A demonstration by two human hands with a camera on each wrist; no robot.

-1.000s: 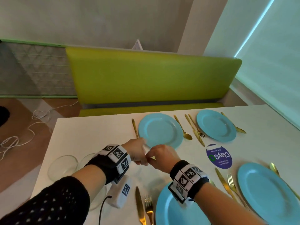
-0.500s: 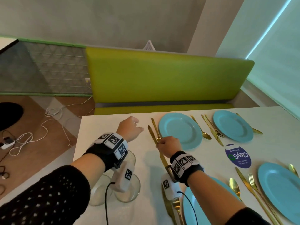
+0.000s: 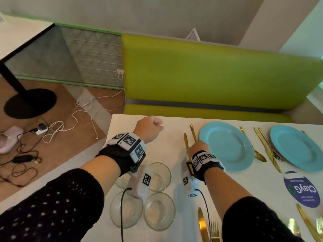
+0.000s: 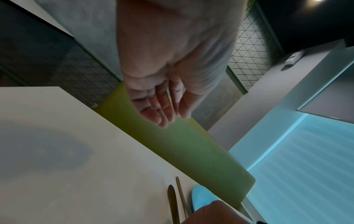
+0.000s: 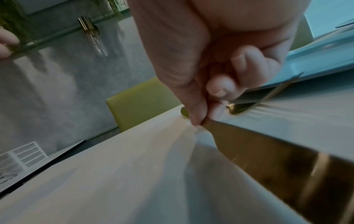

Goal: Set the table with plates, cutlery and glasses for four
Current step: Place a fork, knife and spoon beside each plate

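My right hand pinches a gold knife between thumb and finger, as the right wrist view shows with my right hand on the knife. The knife lies flat on the white table, beside a gold fork left of the far blue plate. My left hand hovers over the table's far left corner; in its wrist view the left hand has relaxed fingers and holds nothing. A second blue plate lies further right. Clear glasses stand clustered under my left forearm.
A gold spoon and more gold cutlery lie between the far plates. A knife and fork lie near the front edge. A purple round sticker is on the table. A green bench runs behind; cables lie on the floor.
My hands were together near the far plate a second ago. The right hand has since laid the knife beside the fork, and the left hand has drawn away to the left, empty.
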